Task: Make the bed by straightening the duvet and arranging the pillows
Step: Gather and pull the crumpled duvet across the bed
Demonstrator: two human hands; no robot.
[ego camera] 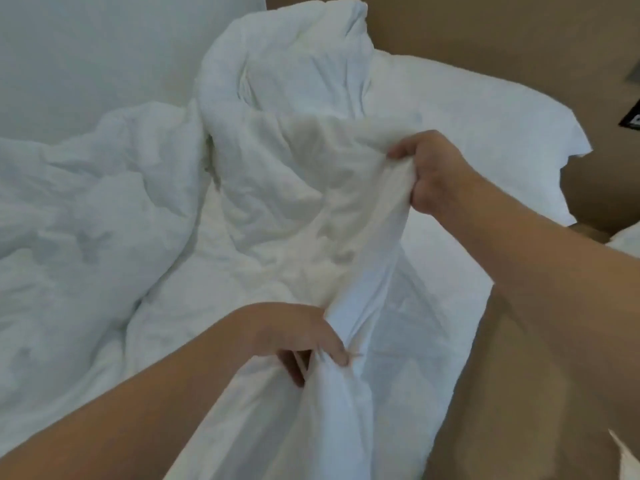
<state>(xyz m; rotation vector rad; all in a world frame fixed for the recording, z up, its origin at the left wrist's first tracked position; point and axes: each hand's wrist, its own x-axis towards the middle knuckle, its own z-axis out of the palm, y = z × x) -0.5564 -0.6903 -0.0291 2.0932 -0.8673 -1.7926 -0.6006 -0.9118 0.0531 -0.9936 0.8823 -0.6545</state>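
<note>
A crumpled white duvet [277, 188] lies heaped across the bed, piled high toward the far wall. My right hand [433, 174] grips a bunched edge of it, lifted at the centre right. My left hand [304, 337] pinches the same edge lower down, near the bottom centre, so a fold of fabric hangs between both hands. A white pillow [485, 133] lies flat at the right, behind my right hand, partly covered by the duvet heap.
A white wall [104, 46] runs along the bed's far left side. A brown headboard panel [502, 29] stands at the upper right, with a dark object [632, 121] at its right edge. The corner of another white pillow [628, 240] shows at far right.
</note>
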